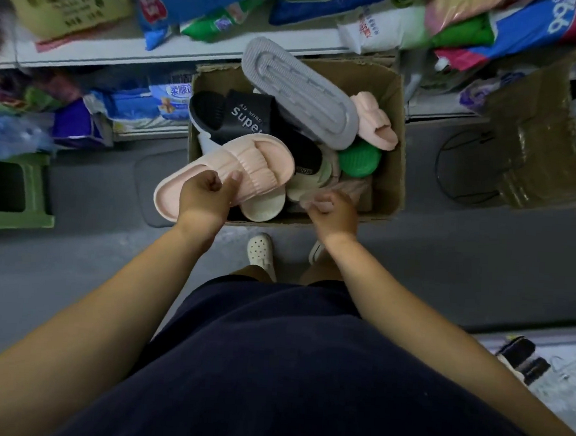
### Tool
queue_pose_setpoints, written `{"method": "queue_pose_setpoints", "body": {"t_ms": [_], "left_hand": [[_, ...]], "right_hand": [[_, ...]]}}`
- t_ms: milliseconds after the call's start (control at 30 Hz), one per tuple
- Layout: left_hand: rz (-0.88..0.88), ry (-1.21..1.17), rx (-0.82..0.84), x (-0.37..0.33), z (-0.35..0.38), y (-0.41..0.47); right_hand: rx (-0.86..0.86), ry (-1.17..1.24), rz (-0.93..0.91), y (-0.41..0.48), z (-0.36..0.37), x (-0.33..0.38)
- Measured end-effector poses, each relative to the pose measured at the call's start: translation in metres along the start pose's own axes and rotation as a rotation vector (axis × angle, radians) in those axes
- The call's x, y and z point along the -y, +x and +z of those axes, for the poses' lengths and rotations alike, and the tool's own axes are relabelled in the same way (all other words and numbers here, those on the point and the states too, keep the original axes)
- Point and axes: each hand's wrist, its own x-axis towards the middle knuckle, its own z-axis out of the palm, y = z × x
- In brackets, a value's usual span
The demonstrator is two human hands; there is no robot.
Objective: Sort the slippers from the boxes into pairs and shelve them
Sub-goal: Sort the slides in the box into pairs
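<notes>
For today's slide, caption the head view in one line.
Left hand lifts a pink slipper from the box; its match lies inside.

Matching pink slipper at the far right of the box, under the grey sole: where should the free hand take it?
Take the second pink slipper by its exposed toe end and strap, right hand coming from the box's right wall. The upturned grey slipper lies over its left side, so only the right edge is clear for fingers; slide it out rightward.

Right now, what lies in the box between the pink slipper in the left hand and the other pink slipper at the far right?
In the head view, black slippers and the upturned grey slipper lie between the held pink slipper and the far one.
</notes>
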Motion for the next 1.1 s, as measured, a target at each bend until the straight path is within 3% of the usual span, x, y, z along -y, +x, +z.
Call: {"method": "queue_pose_setpoints", "body": {"t_ms": [133,367,600,767,900,1100], "left_hand": [[0.047,0.008,0.010,0.002,0.005,-0.008],[0.070,0.049,-0.053,0.017,0.029,-0.020],[-0.007,-0.010,-0.148,0.028,0.065,-0.032],[-0.052,-0.147,-0.194,0.030,0.078,-0.036],[-0.061,-0.161,-0.220,0.029,0.079,-0.042],[-0.092,-0.203,-0.241,0.015,0.062,-0.050]], "right_hand": [[-0.062,0.076,0.192,0.013,-0.029,-0.023],[-0.020,0.085,0.321,0.060,-0.073,-0.058],[0.303,0.227,0.515,0.142,-0.049,-0.071],[0.407,0.151,0.530,0.159,-0.043,-0.078],[0.416,0.268,0.524,0.149,-0.051,-0.073],[0.277,0.433,0.386,0.110,-0.058,-0.060]]}}
